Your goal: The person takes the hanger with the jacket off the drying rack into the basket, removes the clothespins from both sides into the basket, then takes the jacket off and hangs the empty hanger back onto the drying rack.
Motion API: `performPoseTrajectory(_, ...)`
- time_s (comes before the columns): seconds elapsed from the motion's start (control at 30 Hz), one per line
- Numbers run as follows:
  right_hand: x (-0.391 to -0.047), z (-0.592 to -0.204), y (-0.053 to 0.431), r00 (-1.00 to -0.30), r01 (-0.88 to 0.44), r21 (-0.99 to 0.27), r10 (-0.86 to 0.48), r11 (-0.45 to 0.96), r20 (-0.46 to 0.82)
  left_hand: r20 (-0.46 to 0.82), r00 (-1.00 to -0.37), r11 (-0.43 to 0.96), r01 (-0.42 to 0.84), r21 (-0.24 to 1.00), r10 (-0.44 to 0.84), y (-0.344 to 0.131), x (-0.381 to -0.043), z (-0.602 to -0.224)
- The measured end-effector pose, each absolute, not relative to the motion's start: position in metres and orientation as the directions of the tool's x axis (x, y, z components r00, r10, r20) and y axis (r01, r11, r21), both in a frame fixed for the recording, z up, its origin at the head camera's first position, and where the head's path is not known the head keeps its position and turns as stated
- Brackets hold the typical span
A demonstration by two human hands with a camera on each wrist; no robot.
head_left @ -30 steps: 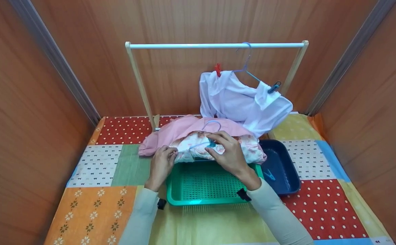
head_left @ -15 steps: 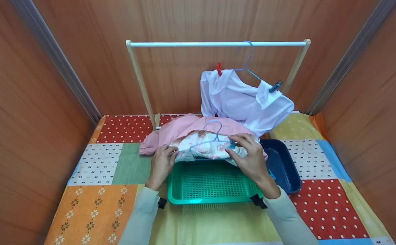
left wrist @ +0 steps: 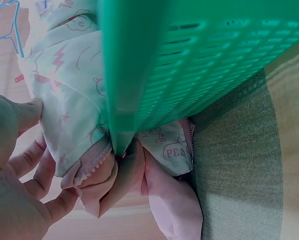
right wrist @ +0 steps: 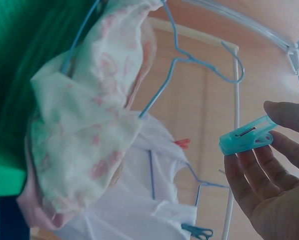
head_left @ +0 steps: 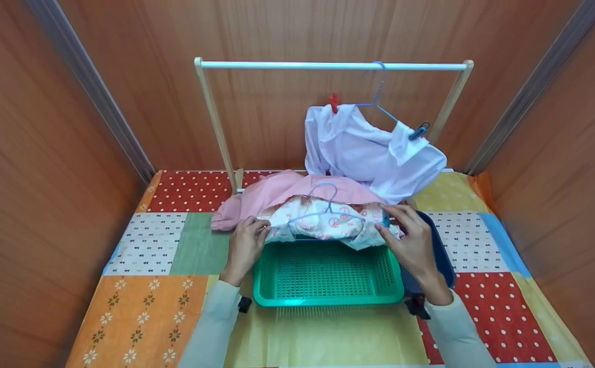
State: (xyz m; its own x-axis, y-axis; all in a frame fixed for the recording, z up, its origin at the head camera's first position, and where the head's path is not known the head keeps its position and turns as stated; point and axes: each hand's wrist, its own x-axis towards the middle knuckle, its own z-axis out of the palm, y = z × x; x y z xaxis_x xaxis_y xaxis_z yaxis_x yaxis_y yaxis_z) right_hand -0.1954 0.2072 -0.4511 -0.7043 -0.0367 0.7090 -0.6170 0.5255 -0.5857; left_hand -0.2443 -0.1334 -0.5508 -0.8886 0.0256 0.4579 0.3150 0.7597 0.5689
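A white garment with pink prints lies over the back edge of the green basket, its pink part spreading behind. A blue wire hanger is in it, hook upward, its arm ends partly covered by cloth. My left hand pinches the garment's left end, thumb and fingers about the fabric in the left wrist view. By the garment's right end, my right hand holds a turquoise clothespin between thumb and fingers. In the right wrist view this clothespin stands apart from the cloth.
Behind is a rack with a white rail. A white shirt hangs there on a hanger, with a red clothespin and a dark teal one on it. A navy tray sits partly under the basket's right side.
My right hand has moved right with the clothespin, from the hanger's middle to the garment's right end, uncovering the hanger. My left hand keeps its grip at the left end.
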Motion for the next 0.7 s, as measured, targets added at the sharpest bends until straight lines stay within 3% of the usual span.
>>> performPoseTrajectory(0.47,-0.215,-0.492,0.267,-0.751,-0.480,-0.601,0.055,0.640,0.658,0.447,-0.894,0.764,0.303,0.570,0.021,-0.133,-0.242,-0.550)
performPoseTrajectory(0.7,-0.221,-0.508,0.284,-0.815,-0.362,-0.648,0.110,0.670,0.569,0.452,-0.892,0.770,0.303,0.561,0.021,-0.133,-0.243,-0.552)
